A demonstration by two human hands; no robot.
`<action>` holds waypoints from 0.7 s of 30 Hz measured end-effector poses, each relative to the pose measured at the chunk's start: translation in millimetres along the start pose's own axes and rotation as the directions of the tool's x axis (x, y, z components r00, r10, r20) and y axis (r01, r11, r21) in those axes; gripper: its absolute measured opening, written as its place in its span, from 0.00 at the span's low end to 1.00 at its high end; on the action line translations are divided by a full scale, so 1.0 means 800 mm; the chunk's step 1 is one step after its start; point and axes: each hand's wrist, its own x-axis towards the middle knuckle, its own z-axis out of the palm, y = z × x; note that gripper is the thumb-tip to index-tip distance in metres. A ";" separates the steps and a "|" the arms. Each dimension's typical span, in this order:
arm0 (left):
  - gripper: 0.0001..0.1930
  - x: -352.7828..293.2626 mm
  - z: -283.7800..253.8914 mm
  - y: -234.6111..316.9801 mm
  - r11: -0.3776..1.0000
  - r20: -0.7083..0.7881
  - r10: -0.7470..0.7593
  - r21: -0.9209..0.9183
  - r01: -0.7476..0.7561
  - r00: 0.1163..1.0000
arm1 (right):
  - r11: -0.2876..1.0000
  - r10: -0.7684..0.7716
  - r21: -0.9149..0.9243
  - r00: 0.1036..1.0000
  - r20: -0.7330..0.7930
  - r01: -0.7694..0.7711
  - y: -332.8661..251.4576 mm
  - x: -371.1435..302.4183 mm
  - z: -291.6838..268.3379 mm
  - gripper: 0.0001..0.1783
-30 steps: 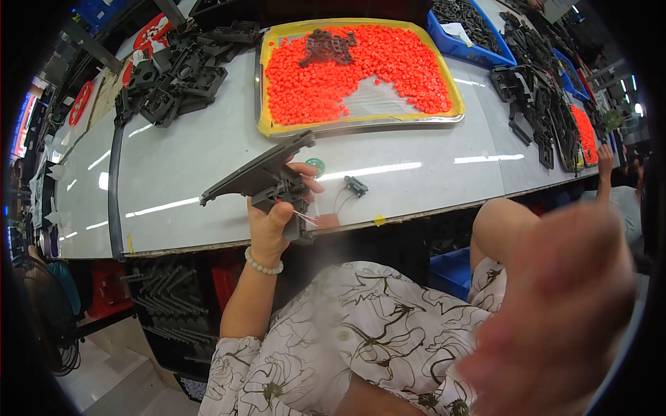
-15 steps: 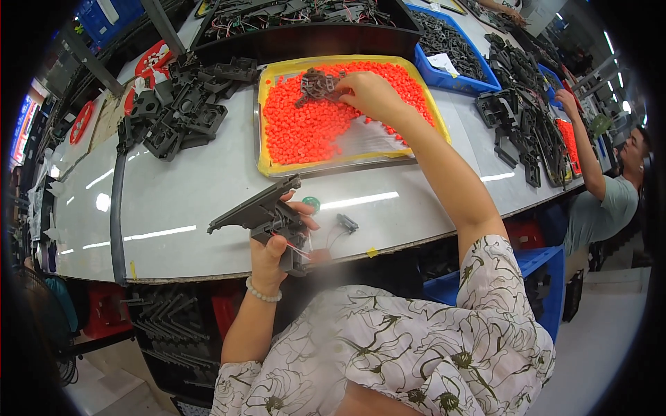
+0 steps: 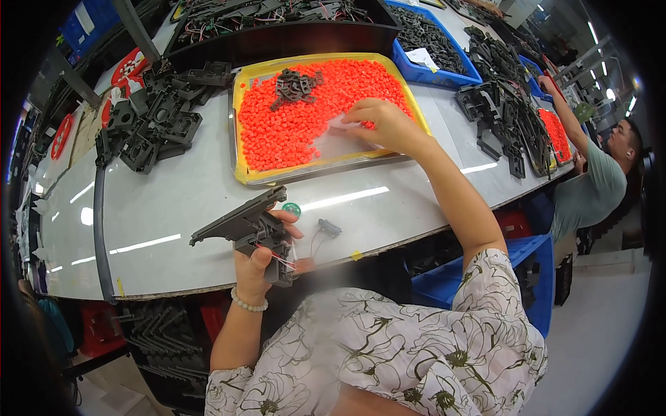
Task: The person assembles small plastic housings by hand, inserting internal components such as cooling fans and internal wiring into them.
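My left hand is closed round a dark grey plastic housing, which it holds above the table's near edge. Thin red and white wires run from the housing, and a small dark connector-like piece lies on the table beside it. A green round piece shows just past my left fingertips. Over the right part of a yellow-rimmed tray of small orange-red plastic pieces, my right hand has its fingers pinched together; what is between them I cannot make out. Small dark grey parts rest on the orange pieces.
Dark plastic housings are heaped left of the tray. Behind it stands a black bin of wired parts, with a blue crate of dark parts to its right. More dark parts lie farther right, near another person.
My right hand has let go of the small dark grey parts on the orange pieces and moved nearer and slightly right. My left hand keeps the housing; the whole view has shifted somewhat.
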 end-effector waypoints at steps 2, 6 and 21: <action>0.42 0.000 0.000 -0.001 1.000 0.007 0.008 -0.007 -0.008 1.000 | 1.000 0.023 0.014 0.999 -0.044 -0.023 0.008 0.006 -0.004 0.08; 0.41 0.000 0.003 0.000 1.000 -0.003 0.013 -0.011 -0.013 1.000 | 0.992 0.022 -0.124 0.999 0.045 -0.016 0.016 0.018 0.007 0.08; 0.38 -0.001 0.004 0.004 0.999 -0.013 -0.005 -0.040 0.004 1.000 | 0.996 0.061 -0.071 0.998 -0.012 -0.062 0.013 0.009 -0.003 0.11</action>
